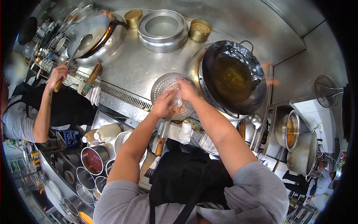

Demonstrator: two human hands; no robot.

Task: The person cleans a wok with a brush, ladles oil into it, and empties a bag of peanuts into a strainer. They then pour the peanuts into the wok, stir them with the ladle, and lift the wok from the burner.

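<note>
Both my hands are over a perforated metal strainer (159, 84) with a wooden handle (160, 146) pointing toward me. My left hand (163, 103) is closed on the near side of a clear plastic bag (174, 88). On the bag's far side, my right hand (186, 90) grips it from above. Small brown nuts, perhaps peanuts (178, 111), lie in the strainer beneath the bag. Just right of the strainer sits a large black wok (212, 80) holding dark yellowish oil (232, 80). My fingertips are partly hidden by the bag.
At left a co-worker's hand (59, 74) holds a ladle (85, 43) at a flaming wok (89, 30). A metal pot (163, 43) stands between two tins (133, 18) at the back. Pots with sauces (92, 160) crowd the lower left; a ladle (256, 119) lies right.
</note>
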